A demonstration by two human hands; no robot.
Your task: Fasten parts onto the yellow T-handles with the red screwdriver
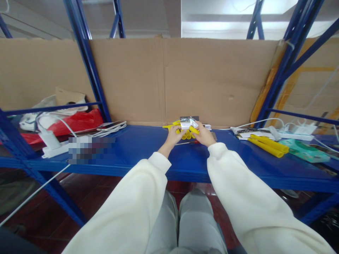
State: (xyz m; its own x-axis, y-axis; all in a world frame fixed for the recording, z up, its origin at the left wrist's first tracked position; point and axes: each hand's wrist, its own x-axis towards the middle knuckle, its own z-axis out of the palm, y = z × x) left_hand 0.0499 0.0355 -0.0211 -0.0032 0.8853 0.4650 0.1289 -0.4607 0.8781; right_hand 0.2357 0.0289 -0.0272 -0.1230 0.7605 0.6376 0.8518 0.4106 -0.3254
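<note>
Near the back of the blue shelf, my right hand (204, 135) is closed around a short yellow tube (194, 130). My left hand (172, 137) is just to its left, fingers curled in beside a group of yellow tubes (188, 135); what it grips is too small to make out. A black-and-white packet (186, 122) with shiny clear wrapping lies just beyond my fingers. More yellow pieces (169, 126) stick out behind my left hand. In front of the tubes lies a thin tool with a red part (196, 141), partly covered by my right hand.
The blue shelf (137, 148) has cardboard (206, 77) behind it and blue posts (91, 67) at both sides. Two long yellow tubes (267, 145), a green pack (304, 151) and a power strip (296, 135) are right. White cables (112, 128) and a red bag (79, 120) are left.
</note>
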